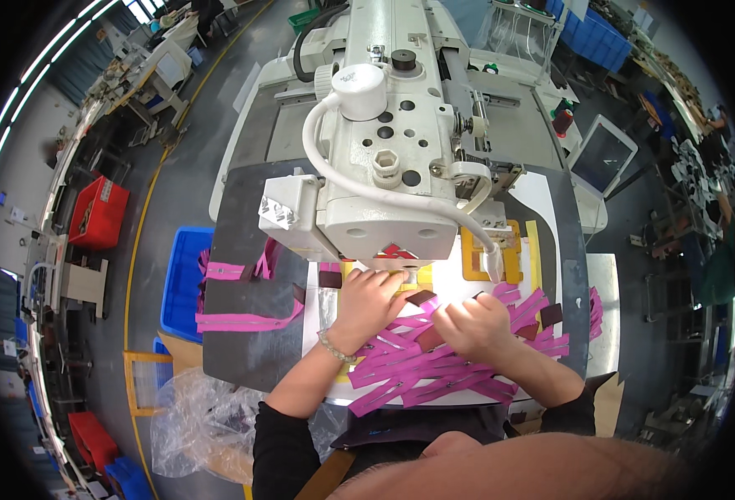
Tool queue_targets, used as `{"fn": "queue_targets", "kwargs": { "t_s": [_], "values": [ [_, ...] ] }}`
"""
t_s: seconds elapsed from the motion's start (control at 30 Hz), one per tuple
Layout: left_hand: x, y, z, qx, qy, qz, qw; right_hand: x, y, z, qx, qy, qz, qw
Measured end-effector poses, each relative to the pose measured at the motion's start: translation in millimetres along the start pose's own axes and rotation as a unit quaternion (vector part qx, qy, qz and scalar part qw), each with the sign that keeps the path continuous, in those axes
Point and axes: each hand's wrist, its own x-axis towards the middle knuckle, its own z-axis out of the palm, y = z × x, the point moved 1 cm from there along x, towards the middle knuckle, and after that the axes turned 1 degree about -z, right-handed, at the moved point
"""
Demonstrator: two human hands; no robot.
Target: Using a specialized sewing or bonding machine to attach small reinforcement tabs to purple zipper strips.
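Under the white sewing machine head (pixel 388 208), my left hand (pixel 372 300) has its fingers bent together at the yellow clamp plate. What lies under its fingertips is hidden. Just to the right, my right hand (pixel 473 327) is closed on a pink zipper strip (pixel 429 307). A dark brown tab (pixel 420 297) sits at that strip's end, close to my left thumb. Below and around my right hand spreads a loose pile of pink zippers (pixel 409 367), several with dark brown tabs.
More pink zippers (pixel 247 322) lie on the dark table at the left, beside a blue bin (pixel 186 279). A yellow frame (pixel 513 254) rests right of the needle area. Clear plastic wrap (pixel 205 425) hangs below left. A tablet screen (pixel 605 156) stands at the right.
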Motion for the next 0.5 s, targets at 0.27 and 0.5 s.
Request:
{"fn": "queue_targets", "kwargs": {
  "t_s": [0.27,0.5],
  "values": [
    [-4.1,1.0,-36.6,-0.392,-0.138,-0.18,0.892,22.6,-31.2,-17.1,0.105,0.113,-0.023,0.988],
    [-8.9,-15.7,-49.4,-0.612,-0.208,-0.269,0.714,-1.6,-25.4,14.1,0.653,-0.18,0.36,0.641]
  ]
}}
